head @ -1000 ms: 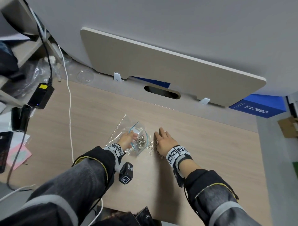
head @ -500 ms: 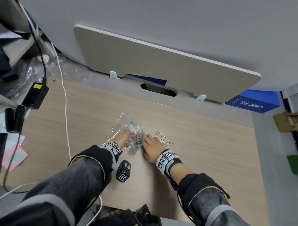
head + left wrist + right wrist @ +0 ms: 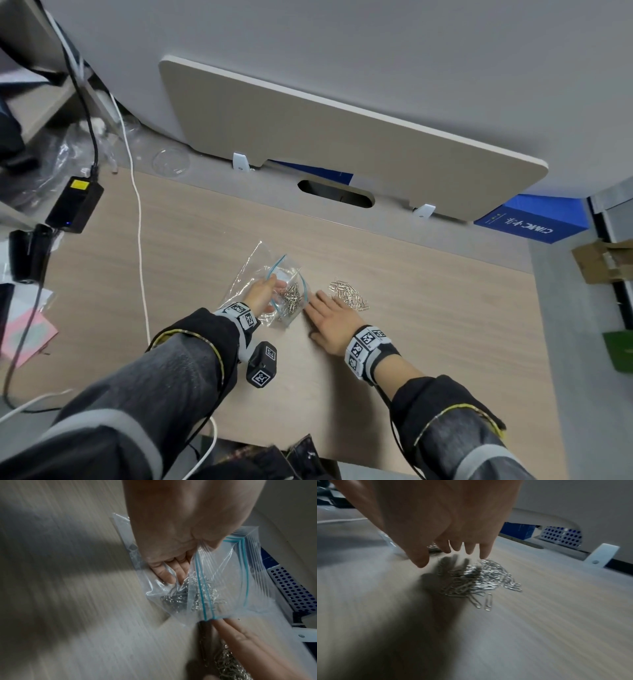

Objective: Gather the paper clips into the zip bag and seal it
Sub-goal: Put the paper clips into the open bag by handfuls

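Note:
A clear zip bag with a blue zip strip lies on the wooden desk, mouth spread toward the right, with several paper clips inside. My left hand grips the bag's near lip, thumb over the plastic and fingers under it. A loose pile of silver paper clips lies just right of the bag. My right hand hovers flat, fingers straight, between bag and pile, its fingertips close to the bag's mouth. It holds nothing.
A white cable runs down the desk left of the bag. A black power adapter sits at the far left. A beige panel and a blue box stand behind the desk's far edge.
My right hand swept left toward the bag's mouth, uncovering the pile, then drew back to the right beside it. My left hand kept its hold on the bag.

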